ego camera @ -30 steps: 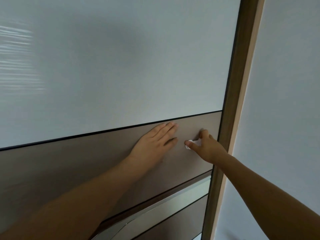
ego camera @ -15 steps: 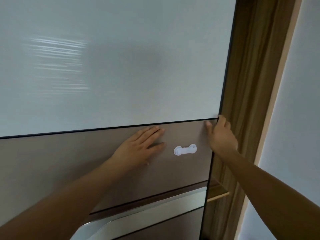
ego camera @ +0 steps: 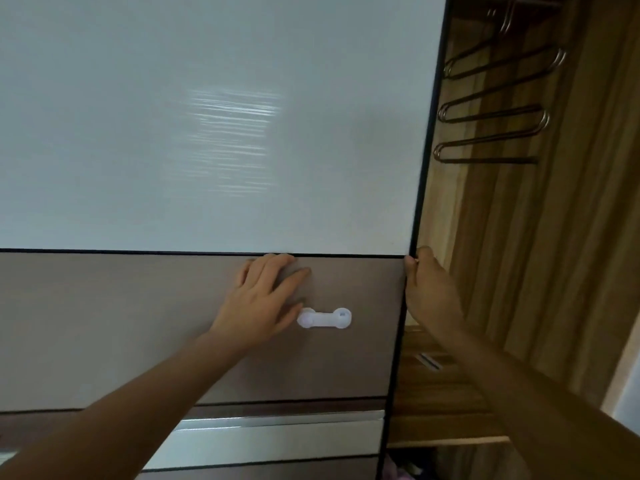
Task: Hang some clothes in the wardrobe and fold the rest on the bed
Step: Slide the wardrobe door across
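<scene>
The sliding wardrobe door [ego camera: 214, 133] fills most of the view, with a white upper panel and a brown band below. My left hand [ego camera: 266, 299] lies flat on the brown band, fingers spread, just left of a small white handle [ego camera: 325, 318]. My right hand [ego camera: 427, 289] grips the door's dark right edge at the seam between the panels. To the right of the door the wardrobe's wooden inside [ego camera: 519, 271] is exposed. A multi-tier metal hanger [ego camera: 491, 112] hangs empty from the rail at the top right. No clothes are in either hand.
A wooden shelf [ego camera: 440, 403] runs inside the wardrobe at the lower right. Below it a bit of pinkish fabric [ego camera: 398, 472] shows at the bottom edge. A silver strip [ego camera: 277, 424] crosses the door lower down. A pale wall [ego camera: 628, 396] shows at the far right.
The door has slid left, exposing the wardrobe's inside and the hanger. My right hand left the white handle and moved to the door's edge. My left hand stayed flat on the panel.
</scene>
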Action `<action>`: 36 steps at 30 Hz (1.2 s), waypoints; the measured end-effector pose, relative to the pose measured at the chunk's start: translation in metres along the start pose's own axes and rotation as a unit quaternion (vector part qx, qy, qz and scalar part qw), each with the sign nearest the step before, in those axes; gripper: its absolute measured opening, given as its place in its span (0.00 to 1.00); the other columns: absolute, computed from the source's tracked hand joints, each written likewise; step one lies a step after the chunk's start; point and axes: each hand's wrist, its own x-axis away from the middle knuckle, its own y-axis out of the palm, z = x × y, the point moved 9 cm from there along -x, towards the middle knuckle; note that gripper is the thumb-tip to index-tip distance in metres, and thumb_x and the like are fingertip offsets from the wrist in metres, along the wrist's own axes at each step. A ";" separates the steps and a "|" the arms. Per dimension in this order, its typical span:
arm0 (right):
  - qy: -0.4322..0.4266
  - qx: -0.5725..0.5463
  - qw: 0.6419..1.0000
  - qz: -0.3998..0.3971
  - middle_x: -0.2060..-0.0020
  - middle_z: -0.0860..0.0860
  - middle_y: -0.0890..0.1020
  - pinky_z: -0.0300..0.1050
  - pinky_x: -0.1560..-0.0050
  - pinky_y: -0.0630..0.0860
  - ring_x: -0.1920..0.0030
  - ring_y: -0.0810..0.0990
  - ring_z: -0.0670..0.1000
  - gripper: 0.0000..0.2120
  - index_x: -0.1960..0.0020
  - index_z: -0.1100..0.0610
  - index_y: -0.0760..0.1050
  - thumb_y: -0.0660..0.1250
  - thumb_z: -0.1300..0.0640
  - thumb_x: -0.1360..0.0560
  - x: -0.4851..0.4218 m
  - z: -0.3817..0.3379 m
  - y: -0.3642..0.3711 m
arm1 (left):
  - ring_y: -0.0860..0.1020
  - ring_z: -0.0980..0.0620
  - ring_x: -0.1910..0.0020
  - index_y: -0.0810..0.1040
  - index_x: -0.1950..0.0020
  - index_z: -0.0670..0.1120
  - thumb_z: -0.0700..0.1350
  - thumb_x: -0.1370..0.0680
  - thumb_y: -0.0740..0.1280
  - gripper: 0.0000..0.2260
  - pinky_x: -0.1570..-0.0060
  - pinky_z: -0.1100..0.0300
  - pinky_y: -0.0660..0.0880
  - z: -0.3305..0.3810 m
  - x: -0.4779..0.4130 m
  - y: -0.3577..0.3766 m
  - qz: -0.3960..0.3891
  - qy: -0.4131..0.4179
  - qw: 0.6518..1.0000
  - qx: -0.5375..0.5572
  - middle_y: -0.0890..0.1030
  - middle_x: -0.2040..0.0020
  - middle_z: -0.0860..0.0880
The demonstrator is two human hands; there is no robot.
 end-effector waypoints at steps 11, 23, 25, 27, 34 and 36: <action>-0.157 0.062 0.985 -0.025 0.73 0.47 0.69 0.44 0.78 0.63 0.76 0.68 0.48 0.12 0.49 0.57 0.68 0.54 0.49 0.15 0.015 -0.118 0.064 | 0.70 0.36 0.33 0.72 0.25 0.48 0.66 0.30 0.71 0.37 0.36 0.39 0.67 -0.059 0.045 -0.017 -0.073 -0.196 0.977 -0.036 0.70 0.31 0.36; -0.218 0.125 0.966 -0.060 0.66 0.50 0.77 0.45 0.73 0.73 0.70 0.77 0.51 0.17 0.37 0.59 0.66 0.48 0.47 0.14 0.031 -0.205 0.123 | 0.44 0.34 0.20 0.49 0.17 0.51 0.68 0.28 0.69 0.48 0.24 0.39 0.59 -0.112 0.101 -0.023 -0.160 -0.281 0.945 -0.041 0.44 0.19 0.36; -0.216 0.112 0.968 -0.054 0.66 0.52 0.78 0.43 0.74 0.66 0.70 0.78 0.54 0.17 0.37 0.60 0.68 0.50 0.48 0.14 0.032 -0.213 0.129 | 0.36 0.38 0.20 0.42 0.17 0.53 0.70 0.28 0.66 0.50 0.24 0.42 0.54 -0.118 0.109 -0.020 -0.181 -0.290 0.939 -0.036 0.35 0.19 0.40; -0.215 0.103 0.969 -0.057 0.65 0.52 0.78 0.43 0.74 0.65 0.69 0.78 0.55 0.16 0.37 0.60 0.68 0.51 0.49 0.14 0.032 -0.220 0.136 | 0.32 0.40 0.21 0.38 0.18 0.54 0.70 0.27 0.66 0.51 0.23 0.42 0.54 -0.125 0.115 -0.019 -0.190 -0.295 0.936 -0.036 0.31 0.20 0.42; -0.235 0.112 0.962 -0.078 0.70 0.48 0.70 0.41 0.75 0.61 0.72 0.72 0.51 0.16 0.34 0.58 0.65 0.50 0.49 0.13 0.035 -0.241 0.144 | 0.30 0.43 0.22 0.35 0.19 0.58 0.68 0.26 0.66 0.49 0.25 0.42 0.58 -0.146 0.126 -0.027 -0.215 -0.319 0.923 -0.017 0.27 0.21 0.49; -0.242 0.106 0.960 -0.093 0.68 0.48 0.72 0.42 0.75 0.60 0.72 0.72 0.50 0.15 0.34 0.58 0.66 0.50 0.49 0.13 0.035 -0.246 0.143 | 0.32 0.44 0.21 0.36 0.19 0.58 0.66 0.26 0.68 0.49 0.25 0.42 0.59 -0.148 0.127 -0.033 -0.223 -0.332 0.917 -0.002 0.29 0.20 0.49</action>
